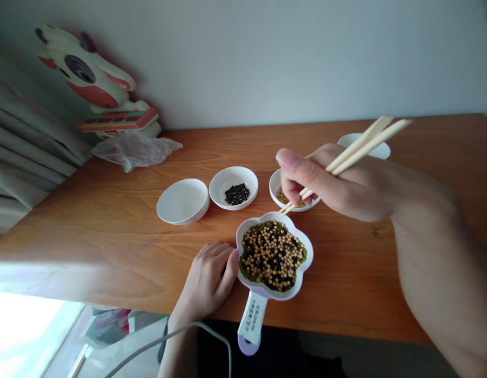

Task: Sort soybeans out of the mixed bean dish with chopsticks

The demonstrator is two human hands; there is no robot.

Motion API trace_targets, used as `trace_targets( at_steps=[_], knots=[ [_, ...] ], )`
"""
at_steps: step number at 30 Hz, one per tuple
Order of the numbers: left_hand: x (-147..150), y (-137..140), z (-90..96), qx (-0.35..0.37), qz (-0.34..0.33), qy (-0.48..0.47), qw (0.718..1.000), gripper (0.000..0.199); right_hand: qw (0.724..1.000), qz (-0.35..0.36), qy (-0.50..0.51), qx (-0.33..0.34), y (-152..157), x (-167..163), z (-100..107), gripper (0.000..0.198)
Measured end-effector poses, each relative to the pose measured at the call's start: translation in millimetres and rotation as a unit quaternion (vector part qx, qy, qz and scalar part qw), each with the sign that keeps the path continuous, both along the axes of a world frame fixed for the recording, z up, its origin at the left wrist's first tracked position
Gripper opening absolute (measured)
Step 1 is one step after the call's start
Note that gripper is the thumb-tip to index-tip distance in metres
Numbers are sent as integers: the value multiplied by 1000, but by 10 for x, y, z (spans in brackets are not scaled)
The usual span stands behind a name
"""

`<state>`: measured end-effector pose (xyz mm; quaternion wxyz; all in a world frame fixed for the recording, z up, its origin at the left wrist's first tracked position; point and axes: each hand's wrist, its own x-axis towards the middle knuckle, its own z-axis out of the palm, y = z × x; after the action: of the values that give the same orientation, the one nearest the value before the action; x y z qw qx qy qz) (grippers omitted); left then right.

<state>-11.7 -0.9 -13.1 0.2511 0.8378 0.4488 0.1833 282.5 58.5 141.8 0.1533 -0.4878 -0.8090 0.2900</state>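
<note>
My right hand (pixel 338 178) holds a pair of wooden chopsticks (pixel 357 149), their tips down at the far rim of a flower-shaped dish with a handle. This white and lilac dish (pixel 308 257) holds mixed tan, black and green beans (pixel 272 254). My left hand (pixel 211 273) rests on the table with its fingers curled, its thumb against the dish's left rim. Behind the dish, a white bowl (pixel 254 191) contains black beans (pixel 237 194). Another bowl (pixel 273 185), partly hidden by my right hand, has tan beans (pixel 282 197) in it.
An empty white bowl (pixel 183 200) stands at the left of the row. One more white bowl (pixel 379 150) is partly covered behind my right hand. A cow-shaped toy keyboard (pixel 117 121) and a crumpled plastic bag (pixel 135 149) sit back left. A grey cable (pixel 180 329) crosses my left forearm.
</note>
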Motion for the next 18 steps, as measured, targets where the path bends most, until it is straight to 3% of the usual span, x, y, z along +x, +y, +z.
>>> trace_targets(
  at_steps=[6,18],
  knots=[
    [60,3,56,6,2,1,1000,37,998,55,-36,-1,16,-119,-38,77],
    [77,-1,71,6,-1,2,1000,37,997,61,-41,-20,25,-147,-26,75]
  ],
)
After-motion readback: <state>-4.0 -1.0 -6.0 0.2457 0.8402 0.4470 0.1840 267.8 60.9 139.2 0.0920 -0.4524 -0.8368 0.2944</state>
